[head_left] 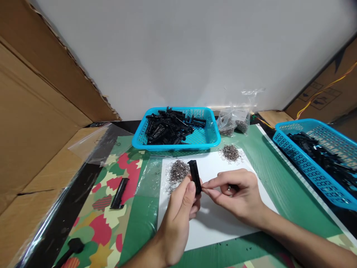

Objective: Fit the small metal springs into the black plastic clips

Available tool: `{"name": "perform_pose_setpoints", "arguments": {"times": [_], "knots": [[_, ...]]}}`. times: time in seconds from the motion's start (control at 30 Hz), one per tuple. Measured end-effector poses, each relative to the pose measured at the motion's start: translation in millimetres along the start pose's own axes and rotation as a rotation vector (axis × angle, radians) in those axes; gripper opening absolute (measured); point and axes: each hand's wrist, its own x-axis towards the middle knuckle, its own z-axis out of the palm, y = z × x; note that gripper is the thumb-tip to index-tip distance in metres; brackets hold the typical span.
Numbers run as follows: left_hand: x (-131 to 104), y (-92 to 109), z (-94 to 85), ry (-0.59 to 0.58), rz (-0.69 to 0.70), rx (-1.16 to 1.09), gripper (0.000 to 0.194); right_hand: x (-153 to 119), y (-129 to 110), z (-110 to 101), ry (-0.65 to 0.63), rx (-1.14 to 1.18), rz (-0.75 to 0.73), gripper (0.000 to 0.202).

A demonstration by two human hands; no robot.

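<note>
At far left, brown cardboard (33,93) standing beside the tabletop (138,230). Near the bottom corner, a black tool (76,245) with a blocky head, partly out of view, lying on a camouflage-patterned covering (104,227). Farther back, a flat clear plastic bag (92,145); nearer, one loose black part (119,193), aslant on the patterned covering. Next, toward the back, a blue basket (175,147) with many black pieces (170,126) heaped inside, mostly in its left and middle. In front, a pile of tiny metal pieces (178,171) on a white sheet (200,234). Over that sheet, the left hand (175,219), thumb and fingers closed around a black plastic part (195,176), held upright with a slight tilt. Touching its lower right edge, the right hand (240,193), thumb and forefinger pressed together; impossible to tell whether with anything tiny between. Behind, a second metal pile (230,152) and clear bags (234,121). At far right, another blue basket (306,169), holding more black pieces.
</note>
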Motion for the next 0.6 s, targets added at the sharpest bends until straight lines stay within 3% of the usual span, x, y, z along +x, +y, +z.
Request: {"name": "perform_pose_setpoints", "arguments": {"times": [0.6], "knots": [[-3.4, -2.3, 3.0, 0.054, 0.035, -0.011, 0.048, 1.0, 2.7, -4.2, -0.201, 0.148, 0.188, 0.015]]}}
